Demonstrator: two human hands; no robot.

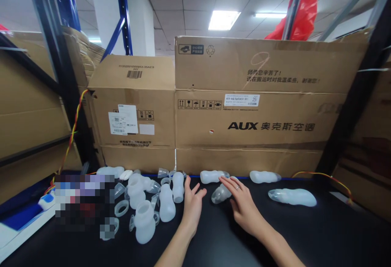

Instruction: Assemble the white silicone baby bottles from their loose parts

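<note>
My left hand [193, 206] is raised above the black table, its fingers spread and nothing in them. Beside it stands a white translucent bottle [178, 187]. My right hand [244, 204] has its fingers stretched out over the bottom end of a lying bottle with a clear cap [220, 194]. The fingers overlap that bottle; whether they touch it is hard to tell. Just behind lies another capped bottle [210, 176]. To the left of my left hand stand open-necked bottles, among them a front one [145, 223] and a slimmer one [166, 204].
Two capped bottles lie at the right, one near the back [263, 177] and one closer [293, 197]. Loose rings [121, 208] and clear caps [163, 173] lie at the left. Cardboard [262, 116] walls the back; dark shelf posts [345, 108] stand at the sides. One left patch is pixelated.
</note>
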